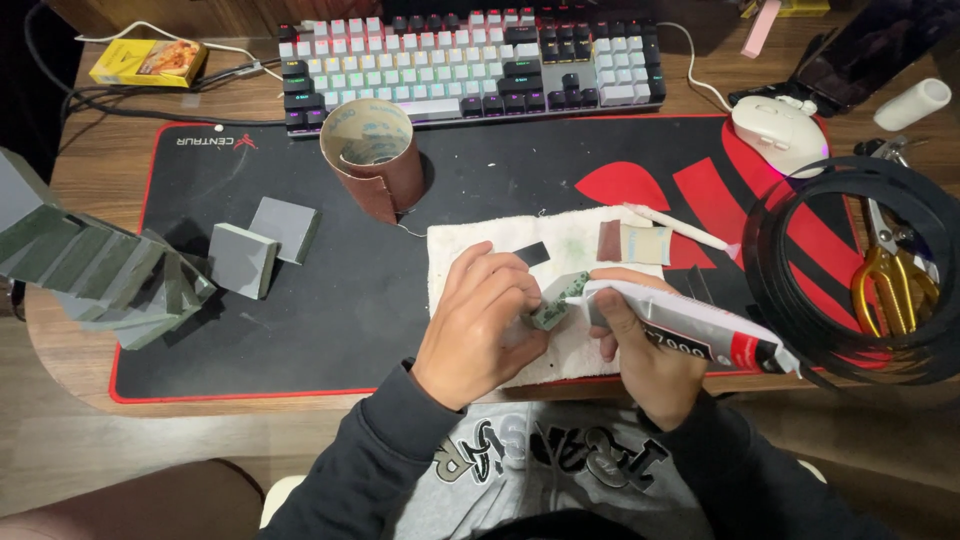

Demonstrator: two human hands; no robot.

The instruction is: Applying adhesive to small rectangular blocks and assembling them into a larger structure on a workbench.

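Right now, centre-low in frame: left hand (478, 322) has fingers curled tight around a small grey-green block (556, 302), pinching it just above the white cloth (470, 245). Right hand (640, 355) is closed around one white glue tube (690, 328), red band near its tail, nozzle end touching the block's top face. Both grips fully closed, no slack visible.

Counts:
- 2 loose grey square pads (265, 250) left of centre on the black-and-red desk mat (330, 310), one leaning, one flat, touching each other.
- 1 fanned stack of the same grey pads (95, 275) at the left edge; exact number can't be told.
- 1 roll of brown sandpaper (372, 165), upright, upper centre, just below the keyboard (470, 65).
- 1 small black strip (532, 254) and 1 brown-and-beige scrap (632, 243) on the cloth.
- 1 thin white stick (680, 228) right of the cloth.
- 1 white mouse (778, 130), upper right.
- 1 coil of black strip (850, 270) at the right, ringed around gold-handled pliers (885, 285).
- 1 yellow box (148, 62), upper left.
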